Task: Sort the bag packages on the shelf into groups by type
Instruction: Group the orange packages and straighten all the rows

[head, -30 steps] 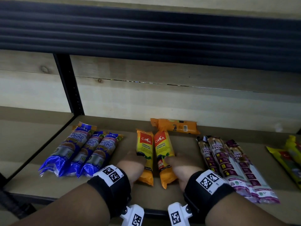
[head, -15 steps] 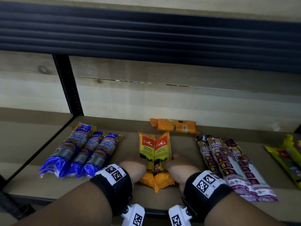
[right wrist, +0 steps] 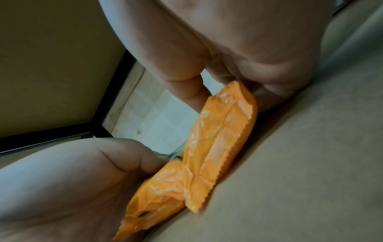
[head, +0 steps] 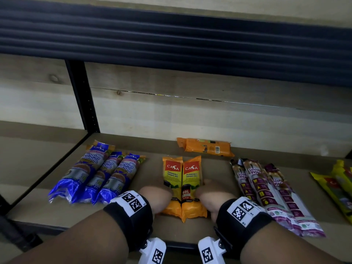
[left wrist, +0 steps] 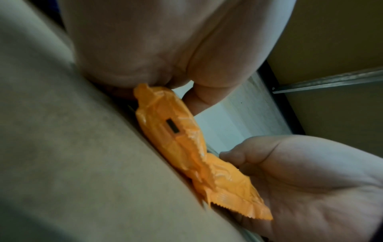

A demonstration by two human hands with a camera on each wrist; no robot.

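Observation:
Two orange-yellow CASA garbage bag packages lie side by side mid-shelf, touching along their length. My left hand [head: 159, 198] grips the left package [head: 172, 180] from its left side; in the left wrist view the thumb [left wrist: 234, 155] and curled fingers [left wrist: 199, 101] close on this package [left wrist: 180, 147]. My right hand [head: 211, 199] grips the right package [head: 192, 178] from its right side, with the thumb [right wrist: 145, 162] against the package [right wrist: 219, 137]. A third orange package [head: 204, 147] lies crosswise behind them, barcode up.
Three blue Singlet Handle packages [head: 99, 174] lie together at the left. Three purple Draw String Bag packages [head: 266, 189] lie at the right, and yellow packages [head: 339, 189] at the far right edge. A black upright post [head: 82, 96] stands back left. The wooden shelf [head: 150, 187] shows between groups.
Both hands have pushed the two orange-yellow packages together; a second ago they lay slightly apart and splayed, now they sit parallel and touching.

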